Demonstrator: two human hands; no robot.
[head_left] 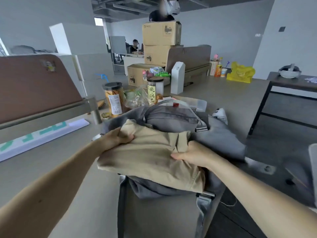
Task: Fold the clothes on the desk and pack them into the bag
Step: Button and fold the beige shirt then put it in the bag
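Observation:
A folded beige garment (147, 157) lies on top of a grey backpack (173, 115) at the desk's near edge. My left hand (116, 139) grips the garment's far left corner. My right hand (192, 154) pinches its right side, fingers curled into the cloth. Dark grey fabric (154, 188) shows under the garment's near edge, with the backpack's straps (204, 208) hanging down over the desk front. The mouth of the bag is hidden by the cloth.
Two snack jars (114, 98) (155, 90) and a plastic bag of food stand behind the backpack. A brown desk divider (34, 86) rises at left, with a white and teal box (42, 134) below it. Cardboard boxes (161, 43) are stacked farther back. A dark side table (291, 83) stands at right.

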